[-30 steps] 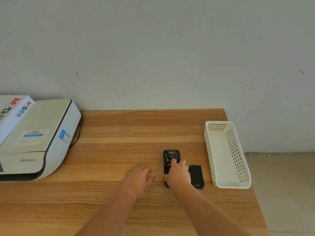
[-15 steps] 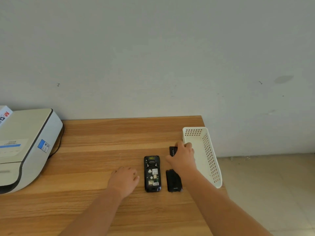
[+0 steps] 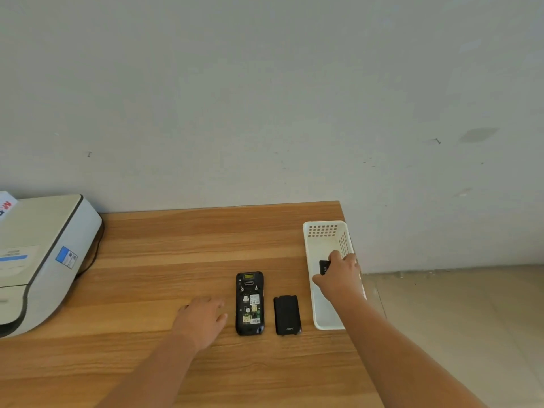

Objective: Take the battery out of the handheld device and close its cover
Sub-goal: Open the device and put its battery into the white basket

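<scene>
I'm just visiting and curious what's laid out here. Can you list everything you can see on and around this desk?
table: one, wood-grain brown, against the wall.
handheld device: one, black, lying with its back open near the table's front middle.
cover: one, black, flat on the table just right of the device, apart from it.
basket: one, white with holes, at the table's right edge.
battery: one, black, held over the inside of the basket.
machine: one, white and grey with a blue sticker, far left of the table; likely a printer.
cable: one, black, beside that machine.
box: one, white with red print, only a corner showing at far left.
left hand: resting flat on the table left of the device.
right hand: gripping the battery at the basket.
</scene>
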Demonstrator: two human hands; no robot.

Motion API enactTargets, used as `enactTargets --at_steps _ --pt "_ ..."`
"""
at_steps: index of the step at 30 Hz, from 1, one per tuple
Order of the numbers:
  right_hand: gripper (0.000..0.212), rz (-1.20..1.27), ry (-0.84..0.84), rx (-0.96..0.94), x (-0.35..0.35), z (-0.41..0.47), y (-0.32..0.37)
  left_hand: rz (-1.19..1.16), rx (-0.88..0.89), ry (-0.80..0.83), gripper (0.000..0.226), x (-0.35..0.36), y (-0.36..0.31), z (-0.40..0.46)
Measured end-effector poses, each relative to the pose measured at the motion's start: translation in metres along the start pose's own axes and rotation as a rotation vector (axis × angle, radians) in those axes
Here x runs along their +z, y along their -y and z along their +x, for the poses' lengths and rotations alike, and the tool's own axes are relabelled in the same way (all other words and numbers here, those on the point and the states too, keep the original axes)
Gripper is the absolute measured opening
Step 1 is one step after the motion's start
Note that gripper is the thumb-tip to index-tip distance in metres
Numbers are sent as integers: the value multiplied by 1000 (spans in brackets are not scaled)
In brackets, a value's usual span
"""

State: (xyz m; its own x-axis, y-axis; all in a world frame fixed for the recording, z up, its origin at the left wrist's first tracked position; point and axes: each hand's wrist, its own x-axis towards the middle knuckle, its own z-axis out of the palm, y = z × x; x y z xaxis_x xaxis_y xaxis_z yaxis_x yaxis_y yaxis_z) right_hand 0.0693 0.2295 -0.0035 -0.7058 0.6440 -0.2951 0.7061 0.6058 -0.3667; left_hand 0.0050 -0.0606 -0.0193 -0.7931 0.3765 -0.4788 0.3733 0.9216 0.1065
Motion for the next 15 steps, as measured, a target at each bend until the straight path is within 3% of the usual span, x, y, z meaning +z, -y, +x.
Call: enactTargets --at_steps 15 --pt "49 -132 129 -25 34 11 -21 -47 -17 -11 38 14 2 -1"
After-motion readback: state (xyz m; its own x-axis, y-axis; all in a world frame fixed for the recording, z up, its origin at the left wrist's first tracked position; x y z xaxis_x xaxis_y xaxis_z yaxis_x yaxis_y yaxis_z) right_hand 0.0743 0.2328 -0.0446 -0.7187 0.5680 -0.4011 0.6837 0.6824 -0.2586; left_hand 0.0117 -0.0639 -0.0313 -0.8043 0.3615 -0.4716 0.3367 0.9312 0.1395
